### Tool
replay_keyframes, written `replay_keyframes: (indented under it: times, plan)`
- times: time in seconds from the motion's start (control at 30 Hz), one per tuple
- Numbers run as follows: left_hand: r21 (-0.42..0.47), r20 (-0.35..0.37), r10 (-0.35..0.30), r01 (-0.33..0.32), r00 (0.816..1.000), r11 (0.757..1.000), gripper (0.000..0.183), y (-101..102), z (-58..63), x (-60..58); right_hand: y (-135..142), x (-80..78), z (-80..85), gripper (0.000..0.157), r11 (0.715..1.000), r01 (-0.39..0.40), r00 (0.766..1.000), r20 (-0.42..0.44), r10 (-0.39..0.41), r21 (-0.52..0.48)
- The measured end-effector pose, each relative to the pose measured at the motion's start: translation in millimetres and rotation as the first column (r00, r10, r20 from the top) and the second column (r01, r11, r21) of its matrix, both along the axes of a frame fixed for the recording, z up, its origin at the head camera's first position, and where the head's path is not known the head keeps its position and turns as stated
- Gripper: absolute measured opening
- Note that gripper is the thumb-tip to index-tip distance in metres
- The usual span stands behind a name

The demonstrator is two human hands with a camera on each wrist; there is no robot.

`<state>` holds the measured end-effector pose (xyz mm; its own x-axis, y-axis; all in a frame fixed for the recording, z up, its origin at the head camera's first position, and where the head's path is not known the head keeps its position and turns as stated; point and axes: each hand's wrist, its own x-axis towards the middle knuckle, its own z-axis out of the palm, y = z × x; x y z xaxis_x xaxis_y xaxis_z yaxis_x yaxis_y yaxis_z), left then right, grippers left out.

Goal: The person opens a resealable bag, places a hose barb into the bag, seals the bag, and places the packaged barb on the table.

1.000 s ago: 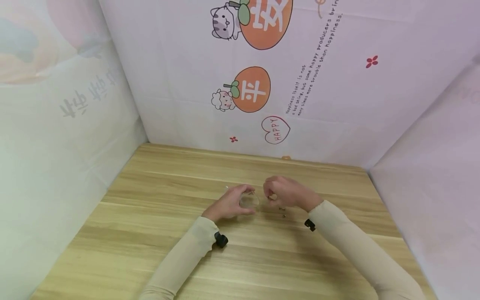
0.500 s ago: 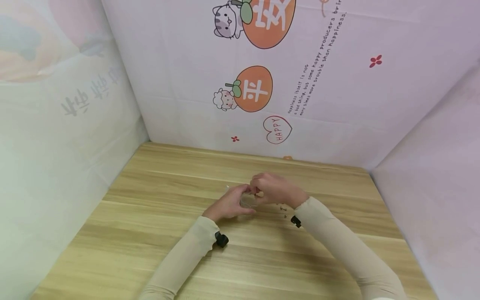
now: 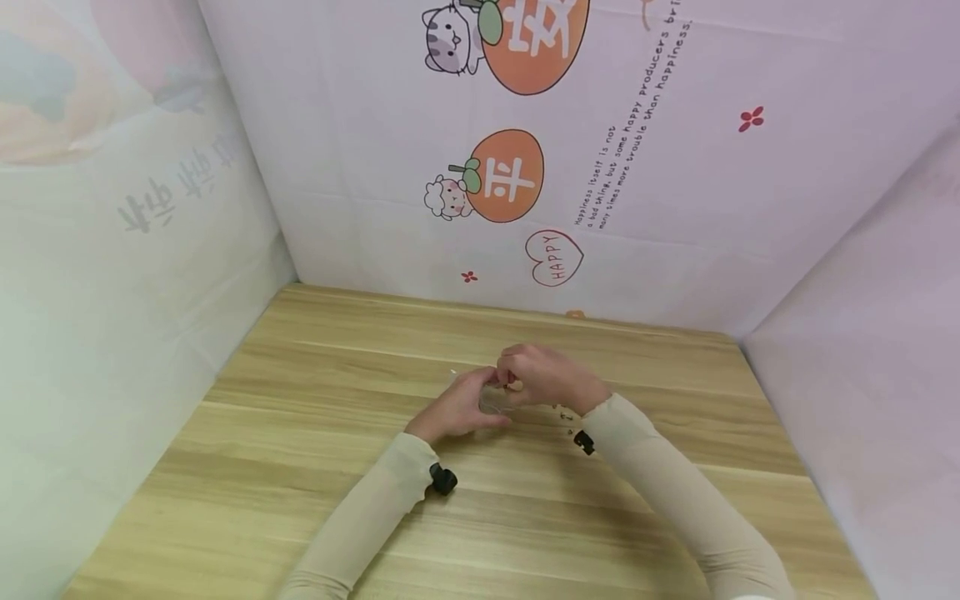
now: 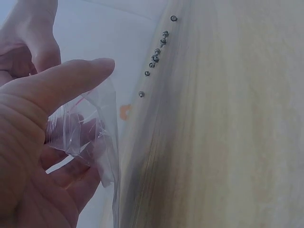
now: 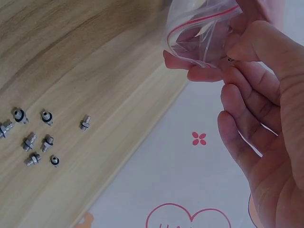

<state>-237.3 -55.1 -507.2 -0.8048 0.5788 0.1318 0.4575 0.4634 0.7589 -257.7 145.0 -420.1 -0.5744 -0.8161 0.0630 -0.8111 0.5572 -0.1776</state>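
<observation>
My left hand (image 3: 456, 410) holds a clear zip bag (image 5: 205, 29) with a red line along its mouth, thumb on one side and fingers on the other. The bag's mouth gapes toward my right hand (image 3: 551, 379). Between thumb and index finger, the right hand pinches a small metal fitting (image 5: 231, 60) at the bag's opening; most of it is hidden by the fingertips. Several similar small metal fittings (image 5: 29, 141) with dark rings lie loose on the table. In the left wrist view, the bag (image 4: 108, 142) hangs crumpled between thumb and fingers.
The wood-grain table (image 3: 315, 492) is bounded by a printed white cloth (image 3: 360, 167) at the back and pale cloth walls on both sides. Black wrist cameras sit on the left sleeve (image 3: 375, 492) and the right sleeve (image 3: 675, 492).
My right hand has moved left from beside the loose fittings to the bag's mouth, carrying the pinched fitting. The left hand has kept its place around the bag.
</observation>
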Motion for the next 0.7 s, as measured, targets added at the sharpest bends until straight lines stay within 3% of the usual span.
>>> replay_keyframes:
  times: [0.33, 0.7]
  plan:
    - [0.004, 0.009, 0.032, -0.032, 0.999, 0.999, 0.069, 1, 0.4, 0.3, 4, 2.3, 5.7, 0.014, 0.999, -0.01, 1.0, 0.003, 0.01, -0.032]
    - [-0.017, 0.037, 0.044, -0.043, 0.998, 0.999, 0.068, 1, 3.8, 1.8, 29, 7.2, 16.2, 0.02, 0.999, 0.051, 0.999, 0.007, -0.051, 0.008]
